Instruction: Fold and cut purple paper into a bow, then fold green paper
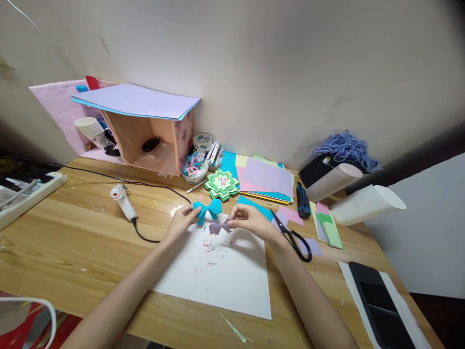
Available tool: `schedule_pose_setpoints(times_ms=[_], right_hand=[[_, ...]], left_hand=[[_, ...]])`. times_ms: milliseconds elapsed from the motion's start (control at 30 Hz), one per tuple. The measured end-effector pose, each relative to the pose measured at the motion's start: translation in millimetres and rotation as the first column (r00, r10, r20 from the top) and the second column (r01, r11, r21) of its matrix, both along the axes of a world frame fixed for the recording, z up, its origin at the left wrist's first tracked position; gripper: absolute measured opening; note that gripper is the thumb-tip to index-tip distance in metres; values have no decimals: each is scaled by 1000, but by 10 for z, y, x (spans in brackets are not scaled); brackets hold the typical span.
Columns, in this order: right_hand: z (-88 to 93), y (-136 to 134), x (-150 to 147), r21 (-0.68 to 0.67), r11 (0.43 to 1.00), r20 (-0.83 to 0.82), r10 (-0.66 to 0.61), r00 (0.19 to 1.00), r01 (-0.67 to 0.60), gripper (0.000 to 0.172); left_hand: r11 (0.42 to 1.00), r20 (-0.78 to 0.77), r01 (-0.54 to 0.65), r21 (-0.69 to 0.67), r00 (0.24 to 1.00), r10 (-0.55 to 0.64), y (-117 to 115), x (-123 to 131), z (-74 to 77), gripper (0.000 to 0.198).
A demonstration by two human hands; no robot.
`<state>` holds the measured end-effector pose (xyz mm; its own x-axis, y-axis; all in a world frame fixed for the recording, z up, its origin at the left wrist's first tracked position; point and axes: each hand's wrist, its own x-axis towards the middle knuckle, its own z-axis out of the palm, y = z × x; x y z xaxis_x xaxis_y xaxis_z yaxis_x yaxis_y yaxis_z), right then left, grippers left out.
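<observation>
The left hand (181, 221) is pinched narrow on a blue bow (214, 208), thumb and fingers at its left end; the right hand (251, 220) is pinched narrow too, its fingertips on the right end of a purple bow (219, 227); both bows are over the far part of a white sheet (221, 286), the purple one nearer the person and just beside the blue one; whether they touch, I cannot tell.

The sheet lies on a wooden table (83, 237) and bears small coloured marks; beyond the bows lies a layered green flower (210, 183) with a pink centre, a pen (196, 187) to its left and a paper stack (269, 175) to its right; scissors (288, 234) lie beside the right forearm, blades slightly parted, with a blue cutter (302, 202) farther back.

Left of the sheet is a white glue gun (125, 204) with a black cord; behind it stands an open-fronted box (184, 138) under a purple roof (138, 99); blue yarn (345, 147) is heaped at far right, behind two white rolls (336, 182).
</observation>
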<state>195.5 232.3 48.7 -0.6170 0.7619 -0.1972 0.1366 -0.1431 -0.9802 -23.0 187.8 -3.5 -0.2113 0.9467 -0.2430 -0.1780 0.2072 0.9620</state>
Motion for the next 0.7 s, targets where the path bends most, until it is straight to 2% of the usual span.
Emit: schedule_pose_setpoints(times_ms=[167,400,533,700], right_hand=[[24,-151,-180,19,993,-75,-113,991,115,26],[-64,-200,-267,63,943,-42,-324,945,326,29],[-63,-202,-268,53,925,-33,-376,926,377,32],[-100,-193,-265,12,924,-44,-381,923,382,34]], left_hand=[[997,-75,73,23,995,-71,-76,117,127,33],[991,-38,123,44,992,-121,-109,136,134,30],[991,-15,135,24,991,-135,-127,161,171,27],[982,46,186,39,981,-188,-150,181,178,29]])
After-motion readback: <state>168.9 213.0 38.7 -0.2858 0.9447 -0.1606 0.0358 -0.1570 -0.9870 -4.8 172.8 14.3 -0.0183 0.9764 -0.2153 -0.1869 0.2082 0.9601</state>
